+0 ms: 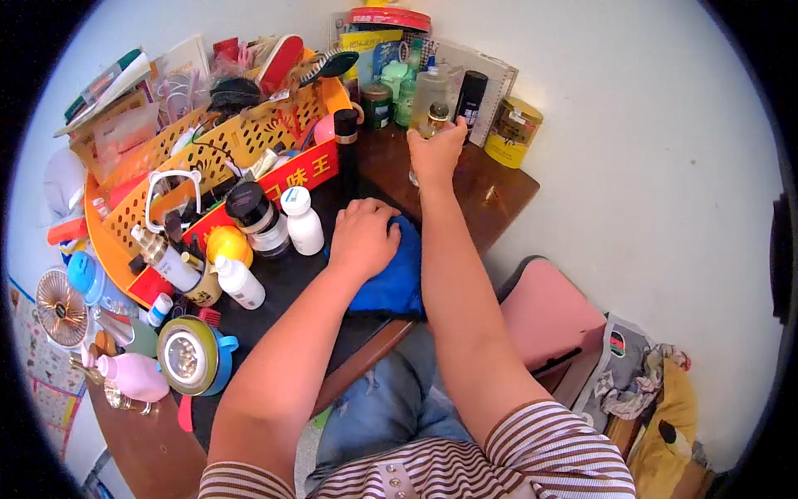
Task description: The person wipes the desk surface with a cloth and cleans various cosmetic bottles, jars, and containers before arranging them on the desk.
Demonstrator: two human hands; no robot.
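My left hand (363, 235) lies palm down, fingers spread a little, on a blue cloth (395, 279) at the edge of the dark desk mat. Farther forward, my right hand (438, 152) is closed around a small clear bottle with a dark and gold cap (436, 114), largely hidden by the fingers. Just behind it stand a tall clear bottle (428, 90) and a black bottle (471, 93). A dark bottle with a black cap (347, 137) is upright beyond my left hand. A white bottle (302, 220) stands to the left of that hand.
An orange basket (291, 125) full of items fills the back left. Jars, more bottles, a blue cup (223, 363) and a small fan (73, 308) crowd the left side. A yellow tin (514, 133) is at the back right, by the wall. A pink case (553, 320) sits below the desk's right side.
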